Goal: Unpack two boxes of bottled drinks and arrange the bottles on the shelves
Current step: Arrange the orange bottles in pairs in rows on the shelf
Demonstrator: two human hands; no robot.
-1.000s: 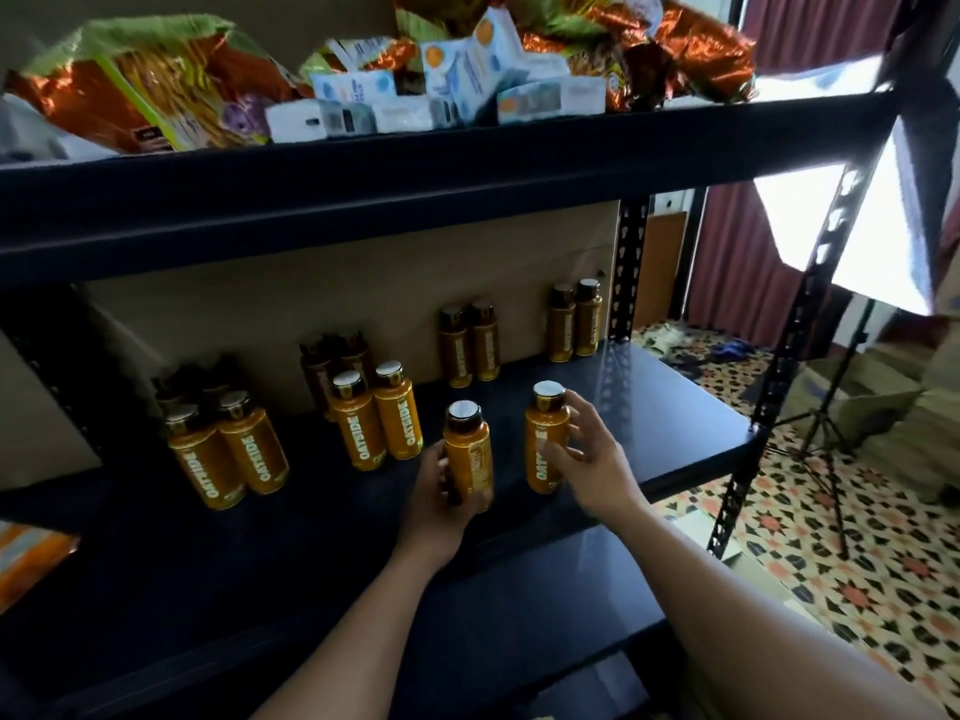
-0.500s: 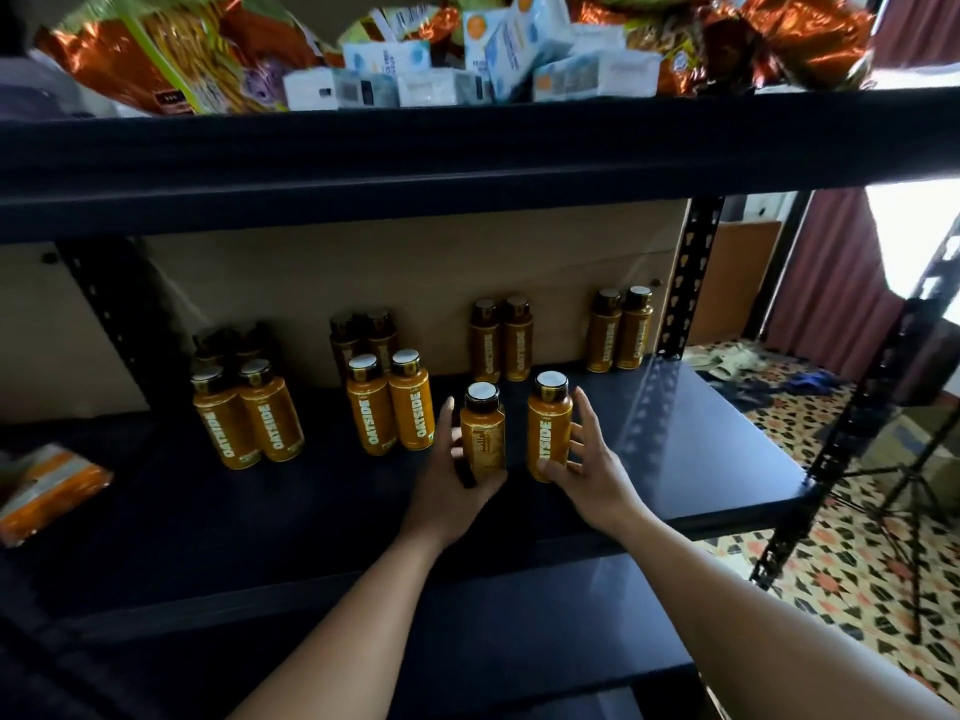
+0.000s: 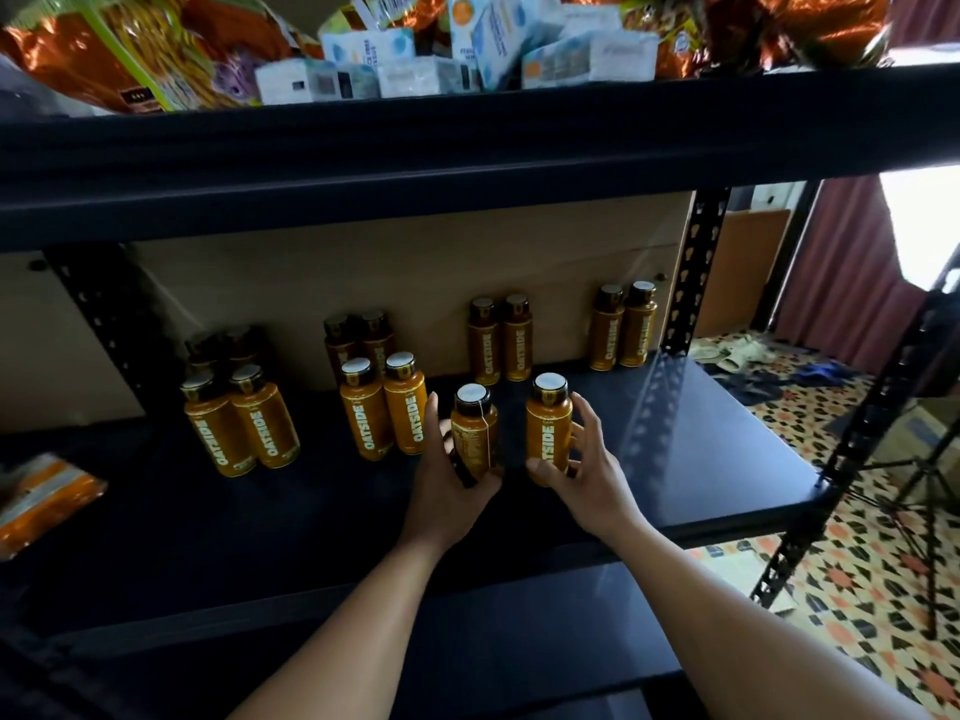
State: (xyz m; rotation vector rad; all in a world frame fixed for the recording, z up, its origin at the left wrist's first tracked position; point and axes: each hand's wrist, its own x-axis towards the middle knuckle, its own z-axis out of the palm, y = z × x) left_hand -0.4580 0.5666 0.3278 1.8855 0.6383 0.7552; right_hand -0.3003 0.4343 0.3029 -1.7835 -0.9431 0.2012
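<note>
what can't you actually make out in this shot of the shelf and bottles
All head view.
- Left bottle: base hidden by the left hand gripping it; its small print is unreadable.
- Back-left bottles: in deep shadow, count unclear.
- Orange packet: cut off by the left edge.
- Right hand on the right bottle: gripping or only touching, cannot tell.
- Top-shelf goods: cut by the top edge, blurred.

14 OATSIDE btls (image 3: pixel 260 433), L hand (image 3: pixel 452 493) + R hand (image 3: pixel 589 475) — 2 hands, 1 orange pkt (image 3: pixel 41 493)
</note>
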